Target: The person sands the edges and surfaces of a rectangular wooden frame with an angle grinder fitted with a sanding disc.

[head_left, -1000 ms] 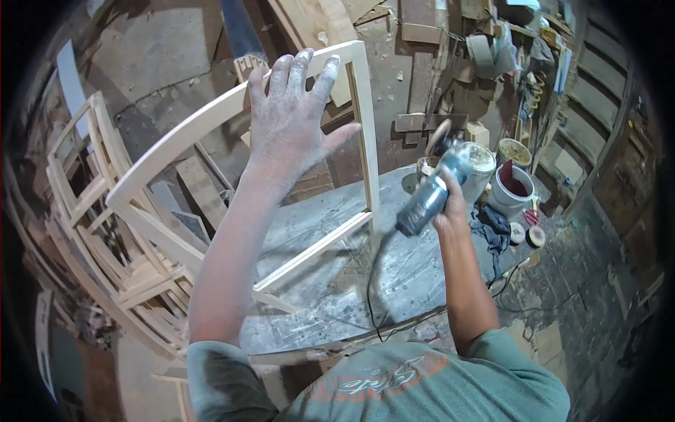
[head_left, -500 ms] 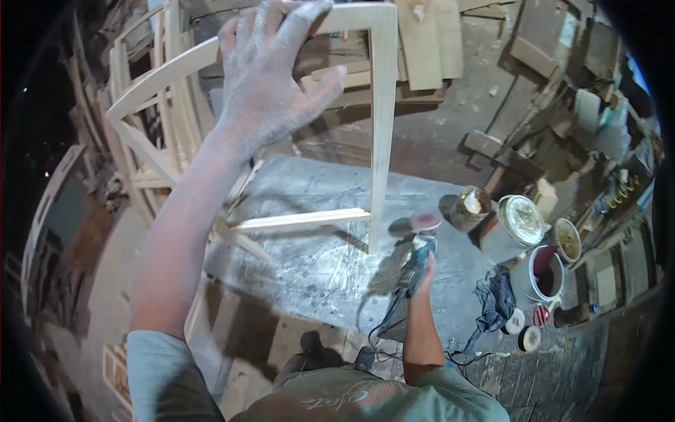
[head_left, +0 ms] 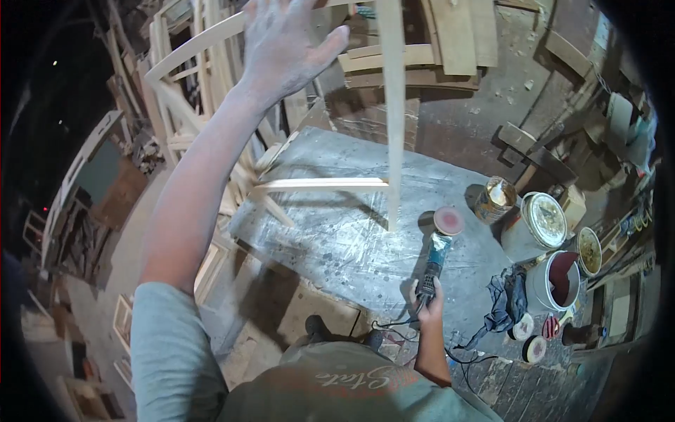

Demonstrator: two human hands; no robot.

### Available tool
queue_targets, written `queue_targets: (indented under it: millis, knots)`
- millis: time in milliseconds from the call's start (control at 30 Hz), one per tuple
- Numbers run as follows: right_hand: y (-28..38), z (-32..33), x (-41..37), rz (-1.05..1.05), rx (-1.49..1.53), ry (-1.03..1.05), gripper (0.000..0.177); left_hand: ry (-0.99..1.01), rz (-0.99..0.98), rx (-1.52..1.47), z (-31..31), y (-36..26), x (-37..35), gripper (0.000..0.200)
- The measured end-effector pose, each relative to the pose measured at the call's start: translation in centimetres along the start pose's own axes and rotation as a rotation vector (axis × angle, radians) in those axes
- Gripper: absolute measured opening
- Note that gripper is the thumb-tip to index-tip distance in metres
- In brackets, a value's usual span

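A pale wooden chair frame (head_left: 394, 126) stands on the grey, scuffed worktable (head_left: 337, 271), with a curved top rail and a low crossbar. My left hand (head_left: 285, 63), coated in dust, is over its top rail; the thumb sticks out and the fingertips are cut off by the upper image edge. My right hand (head_left: 430, 307) is wrapped round the rear body of an angle grinder (head_left: 437, 257). The grinder's round sanding disc (head_left: 448, 221) points away from me, to the right of the frame's upright leg. A black cord runs from the tool toward me.
Along the table's right side stand an open can (head_left: 495, 200), a lidded white bucket (head_left: 538, 226) and a grey bucket (head_left: 552, 285). A dark crumpled cloth (head_left: 506, 299) and spare discs (head_left: 535, 348) lie near them. Stacked wooden frames (head_left: 204, 67) crowd the left; boards (head_left: 457, 35) lie behind.
The grinder has come back toward me and right, away from the frame's leg, its disc now facing up. My left hand stays at the top rail. The view has shifted.
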State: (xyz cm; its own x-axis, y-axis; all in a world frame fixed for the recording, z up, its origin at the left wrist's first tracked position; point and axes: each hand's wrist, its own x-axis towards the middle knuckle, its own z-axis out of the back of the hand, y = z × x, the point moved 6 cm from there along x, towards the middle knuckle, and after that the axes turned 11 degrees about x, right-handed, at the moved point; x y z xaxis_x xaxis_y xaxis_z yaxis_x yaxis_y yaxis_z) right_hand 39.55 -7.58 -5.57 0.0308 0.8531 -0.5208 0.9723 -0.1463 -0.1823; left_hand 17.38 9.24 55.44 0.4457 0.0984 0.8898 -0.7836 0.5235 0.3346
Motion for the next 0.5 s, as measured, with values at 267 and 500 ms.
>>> queue_targets:
  millis: [267, 500]
  knots:
    - [2.8, 1.9, -4.3, 0.437, -0.836, -0.196, 0.036, 0.387, -0.087, -0.140, 1.1, 5.0, 2.8, 0.048]
    - [8.8, 4.6, -1.6, 0.785, -1.494, -0.245, 0.051, 1.201, 0.278, -0.290, 1.8, 10.7, -0.3, 0.066]
